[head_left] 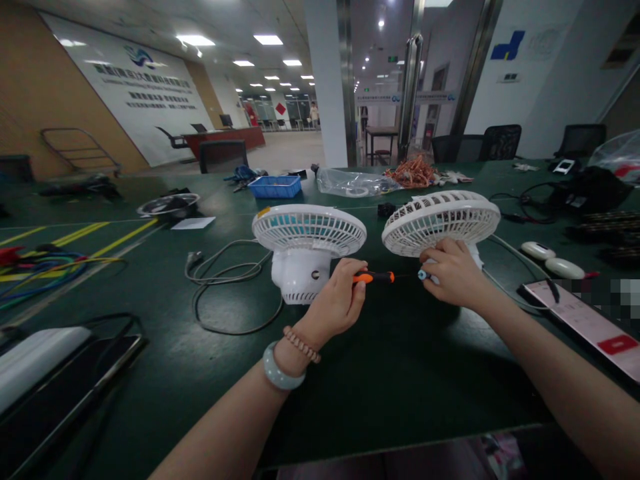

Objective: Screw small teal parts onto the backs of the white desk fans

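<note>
My left hand [343, 297] is closed around an orange-and-black screwdriver [381, 277], held level with its thin shaft pointing right. Opposite the shaft, my right hand [453, 273] pinches a small light-blue piece [423, 274]; I cannot make out its kind, nor whether the shaft touches it. Behind my left hand stands a white fan [300, 267] with its grille facing up and blue blades inside. A second white fan [443, 217] tilts behind my right hand, which partly hides its base.
A grey power cord [220, 267] lies coiled left of the first fan. Farther back are a blue tray [276, 187], a clear plastic bag [355, 182] and a heap of copper-coloured wire [413, 173]. To the right lies a phone [585, 327]; coloured cables [60, 270] lie at left.
</note>
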Demonstrator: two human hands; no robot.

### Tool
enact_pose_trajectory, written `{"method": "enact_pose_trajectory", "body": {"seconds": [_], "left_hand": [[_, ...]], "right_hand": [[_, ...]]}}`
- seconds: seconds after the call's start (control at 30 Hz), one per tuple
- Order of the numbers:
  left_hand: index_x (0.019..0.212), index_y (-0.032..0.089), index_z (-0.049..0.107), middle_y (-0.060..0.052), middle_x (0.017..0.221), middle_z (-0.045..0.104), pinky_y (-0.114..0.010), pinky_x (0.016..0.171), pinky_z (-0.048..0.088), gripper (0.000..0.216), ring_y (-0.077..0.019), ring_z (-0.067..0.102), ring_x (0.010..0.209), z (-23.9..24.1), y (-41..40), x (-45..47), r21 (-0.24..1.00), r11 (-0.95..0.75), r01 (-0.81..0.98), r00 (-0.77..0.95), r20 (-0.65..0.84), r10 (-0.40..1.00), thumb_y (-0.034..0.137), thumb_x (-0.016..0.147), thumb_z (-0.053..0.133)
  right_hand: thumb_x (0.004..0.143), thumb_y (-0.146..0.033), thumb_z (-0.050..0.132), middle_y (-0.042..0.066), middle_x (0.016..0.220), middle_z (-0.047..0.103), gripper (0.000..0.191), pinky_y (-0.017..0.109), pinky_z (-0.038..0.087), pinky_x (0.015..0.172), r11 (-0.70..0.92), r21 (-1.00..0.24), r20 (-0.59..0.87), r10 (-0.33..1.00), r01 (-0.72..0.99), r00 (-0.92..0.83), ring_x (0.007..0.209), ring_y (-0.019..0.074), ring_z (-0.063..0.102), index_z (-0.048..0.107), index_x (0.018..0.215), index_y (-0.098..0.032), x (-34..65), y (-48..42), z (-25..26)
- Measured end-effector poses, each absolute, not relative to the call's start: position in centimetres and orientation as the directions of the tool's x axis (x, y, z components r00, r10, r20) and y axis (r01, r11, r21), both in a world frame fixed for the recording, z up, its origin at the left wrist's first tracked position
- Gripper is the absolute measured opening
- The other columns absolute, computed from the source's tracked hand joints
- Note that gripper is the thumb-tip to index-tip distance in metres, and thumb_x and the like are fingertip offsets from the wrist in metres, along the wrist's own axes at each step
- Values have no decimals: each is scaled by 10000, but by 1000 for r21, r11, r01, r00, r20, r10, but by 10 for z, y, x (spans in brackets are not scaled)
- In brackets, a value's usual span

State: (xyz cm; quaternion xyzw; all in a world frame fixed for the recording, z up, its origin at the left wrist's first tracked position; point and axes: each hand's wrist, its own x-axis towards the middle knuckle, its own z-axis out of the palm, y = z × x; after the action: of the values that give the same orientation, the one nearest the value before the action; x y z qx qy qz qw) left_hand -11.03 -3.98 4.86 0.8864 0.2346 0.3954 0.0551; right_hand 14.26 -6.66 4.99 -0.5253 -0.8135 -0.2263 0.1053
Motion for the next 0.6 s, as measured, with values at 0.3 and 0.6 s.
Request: {"method": "enact_pose_trajectory", "body": {"seconds": [0.3, 0.6], "left_hand": [[1109, 146, 355, -100, 1045, 468, -378, 850, 439, 269, -182, 471, 983, 49, -40, -110, 274, -890, 364, 590, 672, 448, 154, 840, 363], [1170, 171, 297, -109, 1122, 406, -412, 884, 422, 404, -198, 452, 1027, 50, -43, -112, 294, -881, 371, 618, 629, 471, 126, 782, 401]], "right_hand": [[744, -289, 510, 46, 945, 612, 188, 380, 228, 720, 346, 248, 408, 810, 905, -421, 896, 248, 371, 664, 734, -182, 142, -67, 50], [749, -291, 505, 58, 954, 610, 196, 385, 226, 722, 344, 235, 395, 821, 909, -413, 906, 254, 372, 665, 741, -178, 142, -68, 52]]}}
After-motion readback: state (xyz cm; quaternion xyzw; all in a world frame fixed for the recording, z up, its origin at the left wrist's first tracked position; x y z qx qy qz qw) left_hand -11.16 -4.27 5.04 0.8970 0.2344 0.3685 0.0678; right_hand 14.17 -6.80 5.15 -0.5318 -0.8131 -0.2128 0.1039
